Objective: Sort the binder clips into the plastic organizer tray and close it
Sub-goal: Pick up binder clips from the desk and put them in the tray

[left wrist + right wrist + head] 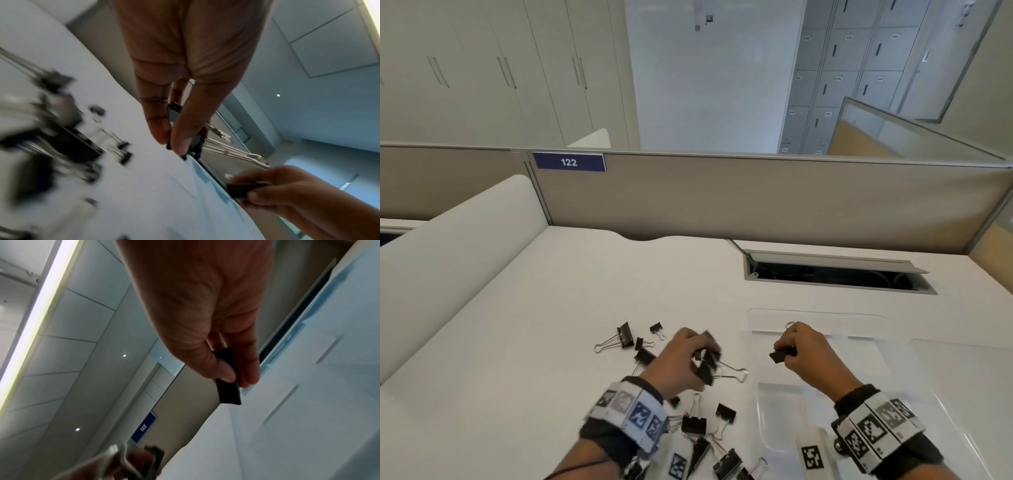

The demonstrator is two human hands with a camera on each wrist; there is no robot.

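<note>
My left hand (pixel 690 356) is raised above the desk and pinches black binder clips (pixel 707 365) with wire handles sticking out to the right; in the left wrist view thumb and fingers (pixel 179 134) close on them. My right hand (pixel 796 346) pinches one black binder clip (pixel 780 355) between thumb and fingers (pixel 249 369), at the left edge of the clear plastic organizer tray (pixel 866 346). The tray lies open on the desk, its lid (pixel 962 377) spread to the right. Several loose clips (pixel 625 337) lie scattered left of and below my hands.
The white desk (pixel 551 308) has an open cable slot (pixel 835 274) behind the tray. A beige partition (pixel 756 198) with a "122" sign closes the back. A white curved divider (pixel 455 246) borders the left side.
</note>
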